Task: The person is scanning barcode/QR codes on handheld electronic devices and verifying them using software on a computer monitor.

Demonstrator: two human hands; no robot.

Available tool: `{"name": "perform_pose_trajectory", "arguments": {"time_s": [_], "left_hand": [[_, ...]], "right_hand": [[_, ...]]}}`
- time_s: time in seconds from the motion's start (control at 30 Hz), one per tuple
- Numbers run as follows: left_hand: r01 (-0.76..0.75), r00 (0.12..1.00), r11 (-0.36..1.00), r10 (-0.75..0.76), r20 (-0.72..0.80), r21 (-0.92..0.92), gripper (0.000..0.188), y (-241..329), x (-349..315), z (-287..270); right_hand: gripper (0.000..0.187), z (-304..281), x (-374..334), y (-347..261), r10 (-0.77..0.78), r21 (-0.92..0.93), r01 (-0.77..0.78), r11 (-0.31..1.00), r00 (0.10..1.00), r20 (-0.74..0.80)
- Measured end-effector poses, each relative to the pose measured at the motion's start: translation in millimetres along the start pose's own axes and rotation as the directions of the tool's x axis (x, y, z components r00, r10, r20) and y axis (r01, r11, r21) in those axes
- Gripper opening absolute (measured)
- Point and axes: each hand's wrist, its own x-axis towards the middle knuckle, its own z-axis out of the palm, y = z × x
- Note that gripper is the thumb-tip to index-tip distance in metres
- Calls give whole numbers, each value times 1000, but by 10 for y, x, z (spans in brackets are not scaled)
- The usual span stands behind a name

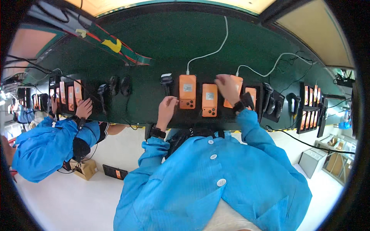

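Note:
My left hand (167, 110) is at the left side of an orange phone (187, 96) with a white label and a white cable in its top end. Its fingers are curled together; whether anything small is between them I cannot make out. My right hand (229, 89), smeared by motion, is over another cabled orange phone (237, 84) and covers part of it. Between the hands lies an orange phone (209, 103) with a white label and no cable. A further orange phone (250, 92) rests right of my right hand, partly behind my wrist. All lie camera side up.
A black handheld scanner (166, 81) stands left of the phones, on the green bench (154, 44). Black devices (273, 106) and a phone tray (309, 119) lie to the right. At left a co-worker's hand (84, 109) touches similar phones. White cables (221, 47) run across the bench.

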Motion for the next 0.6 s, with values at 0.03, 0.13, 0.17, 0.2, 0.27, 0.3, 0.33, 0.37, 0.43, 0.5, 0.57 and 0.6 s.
{"name": "perform_pose_trajectory", "arguments": {"time_s": [0.03, 0.13, 0.17, 0.2, 0.27, 0.3, 0.33, 0.37, 0.43, 0.5, 0.57, 0.6], "left_hand": [[-7, 998, 1000, 6, -64, -16, 19, -47, -9, -73], [20, 985, 976, 18, -172, 216, 19, -9, 32, -243], [13, 985, 977, 24, -173, 212, 19, -29, 65, -270], [3, 983, 968, 43, -179, 249, 21, -70, 102, -317], [-11, 979, 959, 67, -192, 284, 23, -154, 177, -388], [-14, 981, 953, 71, -178, 302, 25, -161, 187, -381], [-17, 984, 948, 73, -162, 319, 26, -169, 204, -381], [-6, 985, 942, 64, -162, 335, 32, -175, 250, -396], [20, 986, 942, 37, -165, 334, 36, -204, 338, -388], [51, 986, 952, -1, -164, 302, 44, -218, 436, -319], [70, 991, 969, -40, -128, 237, 45, -214, 555, -219], [95, 992, 980, -77, -105, 177, 46, -230, 606, -164]], "right_hand": [[41, 232, 29, -186, -121, -32, 120, 992, 992, -24], [56, 741, 323, -490, -39, 21, 39, 999, 999, 25], [53, 829, 412, -508, 69, 56, -74, 996, 994, 89], [50, 927, 493, -584, 165, 87, -181, 980, 972, 165], [44, 967, 547, -653, 155, 11, -160, 987, 971, 180], [40, 984, 529, -667, 164, -67, -154, 986, 967, 192], [40, 1023, 485, -676, 162, -72, -151, 986, 967, 197], [37, 1054, 416, -671, 91, -9, -90, 996, 993, 75], [31, 1047, 222, -726, 0, -6, 0, 1000, 998, -58], [30, 1138, 99, -683, -5, -83, 0, 997, 998, -56], [26, 1177, -1, -640, -98, -169, 89, 981, 994, -44], [26, 1183, -22, -621, -87, -178, 77, 981, 995, -51]]}}
